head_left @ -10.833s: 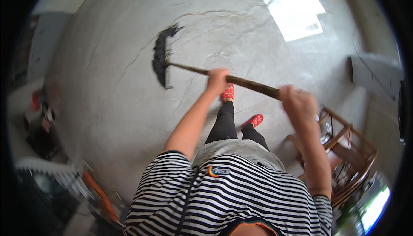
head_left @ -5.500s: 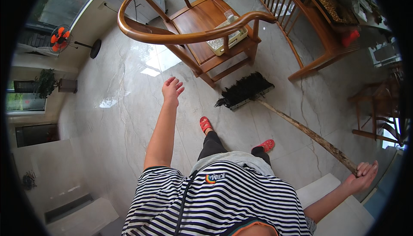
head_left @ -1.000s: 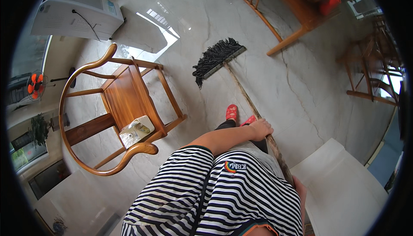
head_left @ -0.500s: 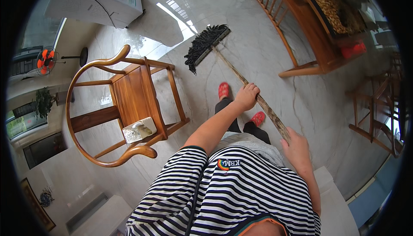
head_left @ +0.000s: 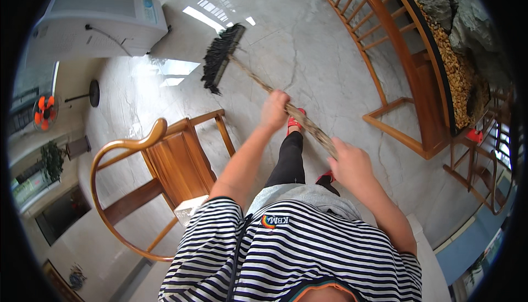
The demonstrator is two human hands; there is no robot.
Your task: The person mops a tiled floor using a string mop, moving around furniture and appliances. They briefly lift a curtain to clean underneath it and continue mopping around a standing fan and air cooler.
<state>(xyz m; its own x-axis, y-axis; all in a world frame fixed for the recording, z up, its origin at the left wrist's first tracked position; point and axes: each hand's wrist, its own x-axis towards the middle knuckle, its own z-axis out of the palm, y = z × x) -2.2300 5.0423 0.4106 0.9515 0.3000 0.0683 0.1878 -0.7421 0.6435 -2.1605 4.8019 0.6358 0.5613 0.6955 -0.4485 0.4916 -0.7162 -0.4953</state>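
A mop [head_left: 309, 125] with a rough wooden handle runs slantwise from my body toward the far left. Its wide head of dark strands [head_left: 219, 55] rests on the pale marbled floor. Partway down the handle, my left hand [head_left: 274, 110] is wrapped around the wood. Nearer to me, my right hand [head_left: 350, 162] grips the upper part of the same handle; the handle's end is hidden there. Both arms reach forward, the left one straighter.
A wooden armchair [head_left: 179, 162] stands on the left, a pale box-like item [head_left: 190, 207] partly hidden on its seat. Far left is a white appliance [head_left: 102, 24] with a cord, near an orange-bladed fan [head_left: 45, 113]. On the right, wooden railed furniture [head_left: 379, 18] borders a tray of pebbles [head_left: 448, 76].
The mop head has moved away and to the left, with both hands shifting along with it. One red-shod foot has stepped forward, and the chair now appears lower and closer.
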